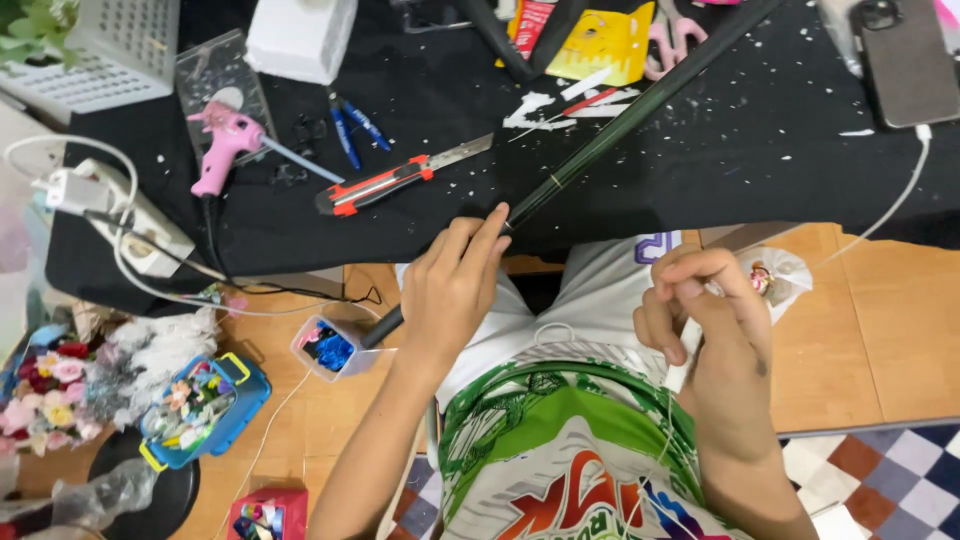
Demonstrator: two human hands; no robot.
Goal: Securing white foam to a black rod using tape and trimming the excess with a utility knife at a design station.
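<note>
From the head camera, two hands work at the near edge of a black mat. The left hand is closed around one long dark green rod, fingers stretched along the shaft where it crosses the mat's edge. The rod runs diagonally from the far right of the mat down past the hand, and its lower end sits just beside a small open box of blue bits. The right hand is curled, thumb and fingers pinched together on something thin and white; what exactly it grips cannot be told. Just beyond it lies one small clear bag with something colourful inside.

On the mat lie one pink glue gun, one red and black utility knife with its blade out, two blue pens, one yellow card, one pair of pink scissors and one phone with a white cable plugged in. Left of the mat sits one white power strip. On the wooden floor are one blue case of small coloured pieces and one bunch of artificial flowers.
</note>
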